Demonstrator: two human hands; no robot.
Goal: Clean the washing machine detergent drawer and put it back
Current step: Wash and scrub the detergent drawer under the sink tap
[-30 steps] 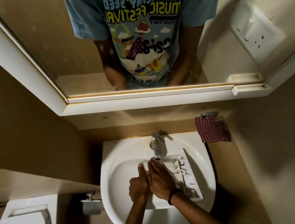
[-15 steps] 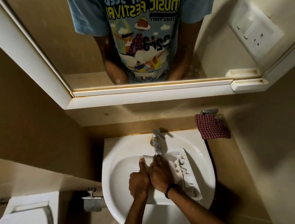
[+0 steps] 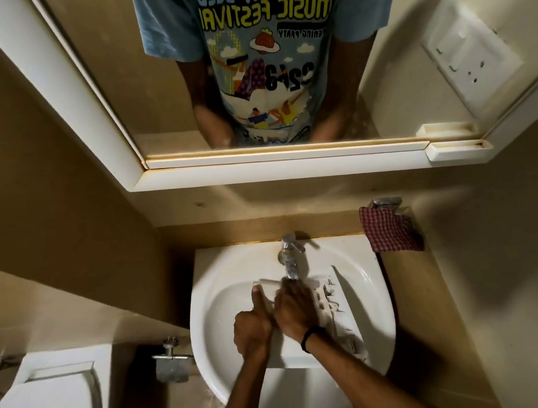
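In the white sink (image 3: 379, 319), directly under the chrome tap (image 3: 290, 258), lies the detergent drawer (image 3: 345, 311), set slantwise across the bowl with its long front panel toward the right rim. Left hand (image 3: 252, 330) grips the drawer's left wall, fingers wrapped under, thumb laid straight along the top edge. Right hand (image 3: 295, 312) lies over the compartments, back to the camera, fingers reaching toward the spout; cannot tell whether they are pressed flat or pinching a cloth or brush. Running water not discernible. Drawer reads as moulded white plastic: thin walls, ribbed dividers, glossy flat front. Judgement: light and stiff, but likely slick when wet and soapy, and the inner ribs and clips look like the breakable parts. Best hold seems to be the outer side walls or the thick front panel, not the dividers. Sink is smooth glazed ceramic, rounded, so a wet drawer may slide on it. A red checked cloth (image 3: 390, 234) hangs by the right corner of the sink; a black band (image 3: 312, 338) sits on the right wrist.
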